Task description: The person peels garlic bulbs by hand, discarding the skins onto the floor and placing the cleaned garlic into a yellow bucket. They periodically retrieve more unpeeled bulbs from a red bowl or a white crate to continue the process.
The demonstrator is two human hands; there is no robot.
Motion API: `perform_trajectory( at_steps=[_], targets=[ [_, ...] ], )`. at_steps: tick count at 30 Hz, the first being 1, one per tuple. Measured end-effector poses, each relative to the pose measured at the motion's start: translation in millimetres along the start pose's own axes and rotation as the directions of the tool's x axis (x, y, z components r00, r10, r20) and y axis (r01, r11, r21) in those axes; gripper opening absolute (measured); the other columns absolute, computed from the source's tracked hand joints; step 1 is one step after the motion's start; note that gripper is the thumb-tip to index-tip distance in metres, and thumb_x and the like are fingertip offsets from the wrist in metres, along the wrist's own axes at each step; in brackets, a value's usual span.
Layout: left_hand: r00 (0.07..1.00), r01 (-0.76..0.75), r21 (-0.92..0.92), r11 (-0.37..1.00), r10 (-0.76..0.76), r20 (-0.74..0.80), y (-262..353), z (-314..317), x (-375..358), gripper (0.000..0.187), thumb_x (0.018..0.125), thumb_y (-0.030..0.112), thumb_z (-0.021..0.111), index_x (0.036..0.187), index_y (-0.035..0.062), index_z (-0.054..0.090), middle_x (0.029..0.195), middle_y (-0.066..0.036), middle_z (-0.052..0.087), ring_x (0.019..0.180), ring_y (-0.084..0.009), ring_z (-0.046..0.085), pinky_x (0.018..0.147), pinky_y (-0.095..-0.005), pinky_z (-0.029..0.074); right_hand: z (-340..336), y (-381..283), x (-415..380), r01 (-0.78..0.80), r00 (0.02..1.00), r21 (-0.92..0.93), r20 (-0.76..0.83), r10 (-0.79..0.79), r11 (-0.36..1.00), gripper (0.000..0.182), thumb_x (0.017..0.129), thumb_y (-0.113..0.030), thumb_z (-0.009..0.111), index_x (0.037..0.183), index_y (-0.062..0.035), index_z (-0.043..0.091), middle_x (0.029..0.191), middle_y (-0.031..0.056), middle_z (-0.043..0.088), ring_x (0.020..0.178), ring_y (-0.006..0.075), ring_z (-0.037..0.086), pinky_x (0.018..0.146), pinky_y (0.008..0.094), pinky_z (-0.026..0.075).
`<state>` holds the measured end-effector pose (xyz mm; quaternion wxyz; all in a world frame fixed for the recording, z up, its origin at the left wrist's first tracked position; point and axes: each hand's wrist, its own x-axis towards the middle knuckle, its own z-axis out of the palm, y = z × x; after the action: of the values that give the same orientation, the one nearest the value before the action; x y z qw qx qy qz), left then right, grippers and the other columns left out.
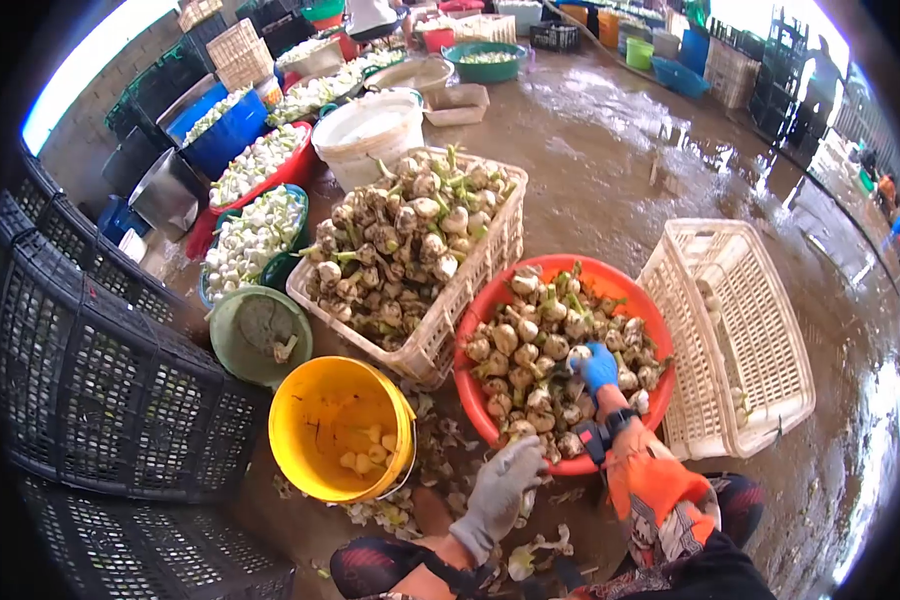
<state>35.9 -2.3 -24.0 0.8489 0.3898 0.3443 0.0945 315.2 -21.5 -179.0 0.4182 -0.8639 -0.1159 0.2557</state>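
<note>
My right hand (596, 368), in a blue glove, reaches into an orange-red basin (467, 385) heaped with dirty garlic bulbs (530, 335). Its fingers close around a pale garlic bulb (578, 354) on the heap. My left hand (502, 492), in a grey glove, is just outside the basin's near rim, low over the floor. Its fingers are curled, and what they hold, if anything, is hidden. A yellow bucket (310, 410) with a few peeled bulbs (368, 457) at its bottom stands to the left of this hand.
A crate (460, 320) piled with untrimmed garlic stands beyond the basin; a pale crate (705, 410) is at right. Black crates (120, 370) line the left. Nearby are a green bucket (260, 335) and a white tub (368, 130). Peelings litter the wet floor (610, 190).
</note>
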Motion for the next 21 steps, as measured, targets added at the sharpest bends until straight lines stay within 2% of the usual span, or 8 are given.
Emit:
perform_trajectory(
  at_steps=[4,6,8,10,11,16,18,21],
  targets=[
    [0.995,-0.008,-0.078,0.997,0.0,-0.103,9.6,12.0,-2.3,0.055,0.096,0.033,0.053,0.14,0.0046,0.037,0.123,-0.007,0.054,0.102,-0.0192,0.058,0.086,-0.0326,0.048,-21.0,-33.2,-108.6,0.214,0.943,0.581,0.086,-0.321,0.785,0.047,0.071,0.0,0.071,0.117,-0.0022,0.06,0.106,0.0085,0.066,0.093,0.0164,0.062,0.082,0.0327,0.052],
    [0.993,0.058,-0.217,0.975,-0.078,-0.084,19.8,17.0,-6.7,0.057,0.096,0.034,0.052,0.143,0.0076,0.034,0.12,-0.006,0.055,0.102,-0.0172,0.058,0.086,-0.0318,0.048,-13.7,-53.6,-176.6,0.514,0.824,0.306,0.084,-0.56,0.801,0.055,0.071,-0.004,0.07,0.124,-0.0048,0.056,0.119,0.0121,0.061,0.109,0.0221,0.059,0.095,0.0329,0.046],
    [0.963,-0.222,-0.186,0.957,0.245,0.109,-10.5,-14.1,17.3,0.037,0.093,0.026,0.056,0.125,0.0073,0.048,0.109,-0.005,0.058,0.091,-0.0137,0.062,0.07,-0.0309,0.053,-23.9,-77.4,-226.4,0.61,0.653,0.351,0.285,-0.701,0.711,0.06,0.073,0.002,0.063,0.132,-0.005,0.051,0.132,0.0117,0.054,0.123,0.0223,0.05,0.103,0.0342,0.039],
    [0.989,-0.117,-0.209,0.971,0.133,0.065,13.9,-10.4,-7.5,0.028,0.092,0.024,0.058,0.113,0.0074,0.051,0.103,-0.006,0.059,0.08,-0.0153,0.063,0.062,-0.031,0.053,-39.4,-87.3,-239.1,0.309,0.784,0.634,0.252,-0.567,0.709,0.065,0.076,0.005,0.061,0.138,-0.008,0.045,0.137,0.0087,0.05,0.123,0.0193,0.048,0.1,0.0326,0.041],
    [0.973,-0.22,-0.099,0.97,0.211,-0.091,14.2,-6.7,-13.6,0.033,0.089,0.02,0.063,0.115,0.0062,0.048,0.1,-0.006,0.058,0.071,-0.0159,0.062,0.062,-0.0315,0.054,-37.9,-89.1,-237.7,-0.018,0.898,0.871,0.229,-0.374,0.49,0.066,0.083,0.004,0.06,0.143,-0.0081,0.038,0.135,0.0071,0.051,0.118,0.0156,0.05,0.095,0.0282,0.043],
    [0.711,-0.661,0.222,0.717,0.693,-0.119,9.1,13.5,-19.6,0.052,0.082,0.012,0.072,0.122,0.0051,0.04,0.114,-0.013,0.051,0.092,-0.0222,0.059,0.076,-0.0295,0.051,0.1,-120.9,-240.4,0.149,0.949,0.678,0.106,-0.296,0.72,0.051,0.094,-0.021,0.06,0.137,-0.001,0.045,0.106,0.0011,0.06,0.091,0.0067,0.051,0.085,0.0219,0.043],
    [0.382,-0.542,0.822,0.171,0.922,0.06,12.8,5.9,-20.4,0.058,0.078,0.017,0.076,0.122,0.0035,0.041,0.109,-0.015,0.051,0.094,-0.0272,0.058,0.083,-0.0357,0.048,9.6,-119.7,-242.9,0.238,0.953,0.629,-0.003,-0.304,0.74,0.052,0.093,-0.02,0.062,0.138,-0.0004,0.044,0.107,0.0029,0.061,0.089,0.0066,0.051,0.083,0.0228,0.045],
    [0.443,-0.565,0.77,0.298,0.896,-0.022,-0.2,-3.4,-13.7,0.058,0.076,0.018,0.075,0.122,0.002,0.042,0.11,-0.019,0.05,0.101,-0.0328,0.055,0.088,-0.0406,0.045,11.4,-118.7,-248.9,0.369,0.926,0.441,-0.102,-0.363,0.818,0.043,0.092,-0.021,0.063,0.128,0.0007,0.053,0.101,0.003,0.062,0.085,0.007,0.051,0.079,0.0241,0.046]
  ],
)
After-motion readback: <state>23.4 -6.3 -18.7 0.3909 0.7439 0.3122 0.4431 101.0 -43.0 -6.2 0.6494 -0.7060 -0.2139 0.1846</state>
